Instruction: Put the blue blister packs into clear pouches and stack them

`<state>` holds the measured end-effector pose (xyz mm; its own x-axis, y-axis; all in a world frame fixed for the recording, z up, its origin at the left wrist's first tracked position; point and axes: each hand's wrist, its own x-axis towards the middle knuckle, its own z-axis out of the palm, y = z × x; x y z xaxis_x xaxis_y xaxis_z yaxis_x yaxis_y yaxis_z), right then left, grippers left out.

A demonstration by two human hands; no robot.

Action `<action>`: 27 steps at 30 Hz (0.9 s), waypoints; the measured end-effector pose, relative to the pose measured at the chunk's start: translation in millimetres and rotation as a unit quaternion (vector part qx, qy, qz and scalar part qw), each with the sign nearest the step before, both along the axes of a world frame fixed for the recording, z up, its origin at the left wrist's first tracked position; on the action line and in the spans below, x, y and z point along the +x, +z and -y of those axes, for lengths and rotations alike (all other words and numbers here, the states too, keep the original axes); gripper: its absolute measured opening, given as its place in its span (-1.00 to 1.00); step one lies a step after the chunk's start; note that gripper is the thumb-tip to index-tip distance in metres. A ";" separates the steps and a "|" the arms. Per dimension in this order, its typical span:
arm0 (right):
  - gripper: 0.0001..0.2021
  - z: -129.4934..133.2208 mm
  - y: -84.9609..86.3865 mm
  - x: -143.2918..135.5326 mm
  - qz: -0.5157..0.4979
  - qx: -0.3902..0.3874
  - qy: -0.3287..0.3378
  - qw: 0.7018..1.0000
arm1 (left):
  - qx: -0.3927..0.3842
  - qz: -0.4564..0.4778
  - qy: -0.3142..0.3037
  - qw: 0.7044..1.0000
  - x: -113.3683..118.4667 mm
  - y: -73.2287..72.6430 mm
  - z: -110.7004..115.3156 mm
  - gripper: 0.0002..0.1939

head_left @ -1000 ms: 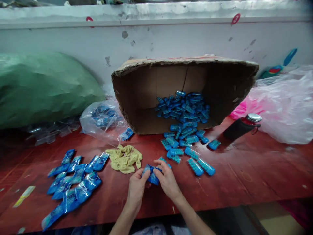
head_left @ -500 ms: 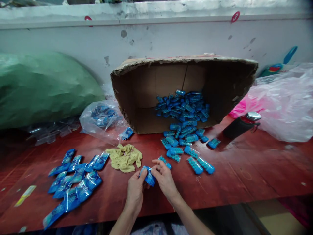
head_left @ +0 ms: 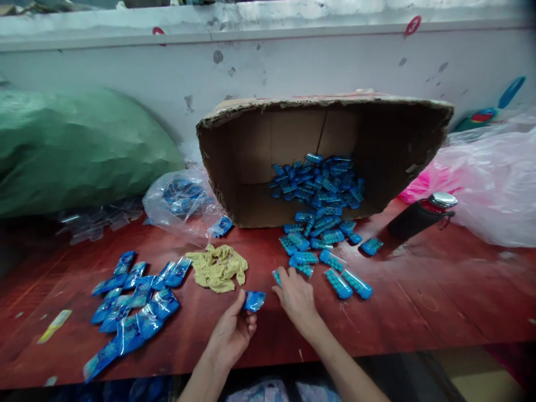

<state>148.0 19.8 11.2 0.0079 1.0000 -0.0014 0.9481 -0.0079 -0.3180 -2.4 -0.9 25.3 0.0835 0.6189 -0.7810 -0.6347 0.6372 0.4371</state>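
Centrally, the left hand (head_left: 231, 335) pinches a blue packet (head_left: 255, 300) above the red table (head_left: 397, 318); the right hand (head_left: 298, 301) bends narrowly over a bead tube (head_left: 276, 277) lying there, grip unclear. Light pressure near the packet's edge would probably avoid creasing it.

Forward-down head view, seemingly near.

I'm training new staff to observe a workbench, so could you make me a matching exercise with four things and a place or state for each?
1. Left hand
2. Yellow cloth
3. Right hand
4. Cardboard box

A. Open side facing the viewer
B. Over a clear tube
C. Holding a small blue packet
D. Crumpled on the red table

Pairs: 1-C, 2-D, 3-B, 4-A
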 end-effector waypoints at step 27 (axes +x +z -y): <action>-0.57 21.5 14.7 -35.1 -0.761 -0.168 -0.085 0.622 | 0.182 -0.080 0.029 0.980 4.7 -6.0 4.5 -0.74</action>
<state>112.8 -1.7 25.9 -0.1527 0.9265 -0.3440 -0.4706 -0.3742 -0.7990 2.3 -5.4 19.3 -0.0653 0.8588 -0.5082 -0.5709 0.3856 0.7248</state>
